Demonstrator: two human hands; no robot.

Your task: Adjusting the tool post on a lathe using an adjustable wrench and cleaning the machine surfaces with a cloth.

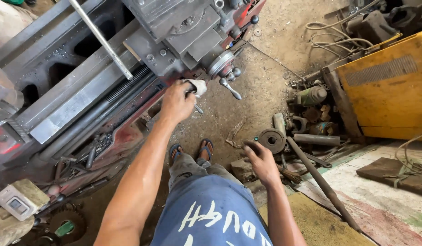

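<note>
left hand [177, 101]: fingers curled tight round a white-wrapped handle [198, 86] at the lathe's front
handle: short, pale, cloth-like wrap — sticks out from the grey carriage [174, 50], just left of the round handwheel [220, 64]
right hand [261, 161]: hangs free, fingers loosely bent, gripping nothing — above the scrap on the floor
lathe bed [70, 98]: grey steel ways, red base, dark leadscrew along the front
floor: dirt, with a round metal disc [272, 139], a long rusty bar [322, 184], a yellow metal box [388, 91]
feet: in blue sandals [205, 148]
</note>
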